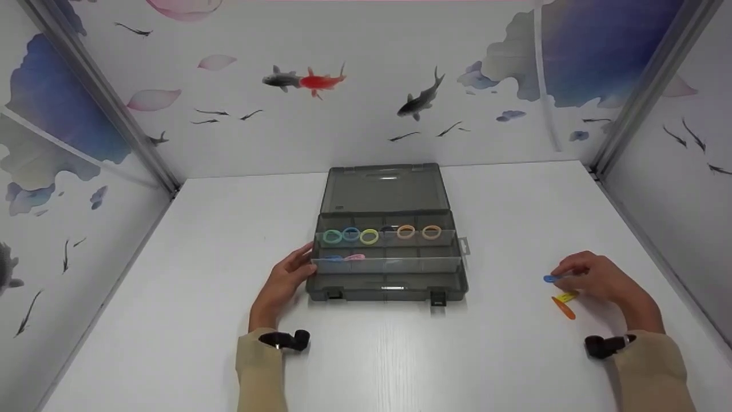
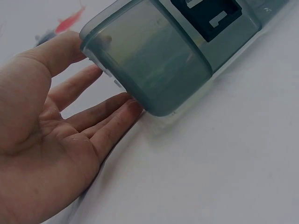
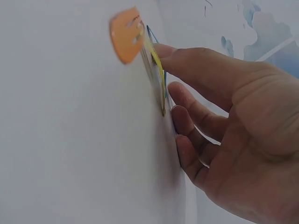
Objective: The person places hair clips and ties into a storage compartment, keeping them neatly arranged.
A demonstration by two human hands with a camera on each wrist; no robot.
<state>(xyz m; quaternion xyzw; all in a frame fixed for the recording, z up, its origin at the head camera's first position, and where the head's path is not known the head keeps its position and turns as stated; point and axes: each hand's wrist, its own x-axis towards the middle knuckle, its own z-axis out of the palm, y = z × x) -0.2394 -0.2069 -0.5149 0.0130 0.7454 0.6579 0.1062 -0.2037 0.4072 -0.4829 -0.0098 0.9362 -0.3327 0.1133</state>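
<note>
A smoky-grey compartment box (image 1: 388, 294) lies with its lid folded back. My left hand (image 1: 289, 280) rests against the box's left side; in the left wrist view the thumb touches the upper corner and the other fingers (image 2: 114, 114) lie fairly straight along the wall. Off to the right, my right hand (image 1: 600, 278) pinches a blue hair clip (image 1: 550, 278) between thumb and index finger, low over the table. Just in front of those fingertips lie a yellow hair clip (image 1: 567, 296) and an orange hair clip (image 1: 564, 308), also seen in the right wrist view.
Ring-shaped hair ties, among them a green one (image 1: 332, 236) and a yellow one (image 1: 369, 236), sit in the box's back row. The middle row holds a blue clip (image 1: 333, 258) and a pink clip (image 1: 355, 257) at its left. Printed panels (image 1: 366, 114) enclose the white table.
</note>
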